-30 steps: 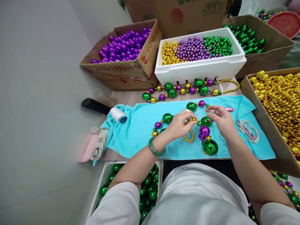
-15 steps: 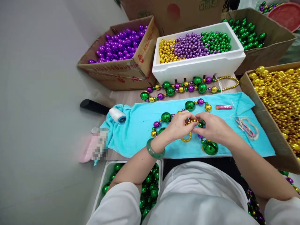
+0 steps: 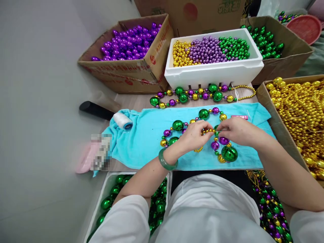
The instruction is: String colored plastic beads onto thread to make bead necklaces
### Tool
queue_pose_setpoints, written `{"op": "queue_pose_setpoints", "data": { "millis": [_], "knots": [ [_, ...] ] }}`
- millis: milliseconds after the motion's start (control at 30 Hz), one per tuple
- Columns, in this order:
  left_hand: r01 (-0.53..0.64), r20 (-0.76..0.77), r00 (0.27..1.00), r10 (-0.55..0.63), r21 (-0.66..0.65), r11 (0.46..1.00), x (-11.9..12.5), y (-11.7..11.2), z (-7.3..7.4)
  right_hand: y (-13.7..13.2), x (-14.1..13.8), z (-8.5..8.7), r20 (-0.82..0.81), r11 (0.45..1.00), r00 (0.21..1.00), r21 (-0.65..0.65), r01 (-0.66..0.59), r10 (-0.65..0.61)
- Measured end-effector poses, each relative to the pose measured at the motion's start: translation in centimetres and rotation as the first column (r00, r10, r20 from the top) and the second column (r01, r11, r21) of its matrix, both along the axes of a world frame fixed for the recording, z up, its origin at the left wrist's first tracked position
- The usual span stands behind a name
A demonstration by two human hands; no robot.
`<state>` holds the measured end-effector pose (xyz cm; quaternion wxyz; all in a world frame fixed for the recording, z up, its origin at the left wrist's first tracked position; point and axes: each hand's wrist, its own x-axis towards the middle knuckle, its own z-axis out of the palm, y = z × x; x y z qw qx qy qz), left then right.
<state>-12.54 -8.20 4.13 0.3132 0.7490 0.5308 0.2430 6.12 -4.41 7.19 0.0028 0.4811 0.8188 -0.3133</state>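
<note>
"On the towel point(image 3: 141, 135), which step?"

"Stringing, apparently, on the necklace point(image 3: 178, 125) lying there: left hand point(image 3: 194, 135) pinching gold beads point(image 3: 208, 130); right hand point(image 3: 239, 131) narrowed, its hold unclear. Next likely calls for steady fingers."

LIGHT even, fairly bright, direction unclear | GLARE white glints on bead strand point(image 3: 178, 125) | SHADOW soft, dimming front of purple-bead carton point(image 3: 111, 75) | FOCUS left hand point(image 3: 196, 134), right hand point(image 3: 235, 130) crisp; pink item point(image 3: 84, 158) smeared, patch point(image 3: 101, 152) beside it pixelated | EDGES wide-angle stretch toward corners
</note>
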Motion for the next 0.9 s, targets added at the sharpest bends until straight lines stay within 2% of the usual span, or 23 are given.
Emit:
{"op": "queue_pose_setpoints", "data": {
  "millis": [100, 267, 333, 467, 533, 633, 733, 833, 900],
  "knots": [
    [-0.008, 0.017, 1.0, 0.008, -0.018, 1.0, -0.1, 0.0, -0.2, 0.2, 0.4, 0.0, 0.01, 0.999, 1.0, 0.04, 0.021, -0.021],
    [0.031, 0.091, 0.995, -0.026, -0.051, 0.998, -0.3, 0.1, -0.4, 0.2, 0.6, 0.0, -0.138, 0.998, 0.989, -0.032, 0.053, -0.056],
    [0.009, 0.077, 0.997, -0.004, -0.061, 0.998, -0.3, 0.1, -0.4, -0.2, 0.2, -0.1, -0.108, 0.999, 0.994, -0.032, 0.029, -0.032],
    [-0.04, 0.062, 0.997, 0.043, -0.04, 0.998, -0.3, 0.2, -0.5, -1.4, -1.0, -0.6, 0.051, 0.992, 0.999, 0.125, 0.012, -0.018],
    [-0.039, 0.06, 0.997, 0.041, -0.029, 0.999, -0.3, 0.2, -0.6, -1.5, -1.3, -0.9, 0.056, 0.989, 0.998, 0.146, 0.019, -0.027],
    [-0.021, 0.094, 0.995, 0.026, -0.059, 0.998, -0.5, 0.2, -0.7, -1.0, -1.0, -1.3, -0.042, 0.999, 0.999, 0.035, 0.021, -0.02],
    [0.011, 0.166, 0.986, 0.013, -0.144, 0.99, -0.9, 0.3, -0.8, 0.1, -0.3, -1.6, -0.189, 0.988, 0.981, -0.15, 0.022, -0.05],
    [0.087, 0.229, 0.973, -0.029, -0.245, 0.966, -1.3, 0.4, -0.7, 1.3, 0.2, -2.0, -0.337, 0.935, 0.93, -0.354, 0.018, -0.146],
    [0.13, 0.233, 0.971, -0.06, -0.298, 0.946, -1.6, 0.6, -0.8, 2.1, 0.3, -2.3, -0.389, 0.898, 0.893, -0.439, 0.037, -0.227]
  ]
}}
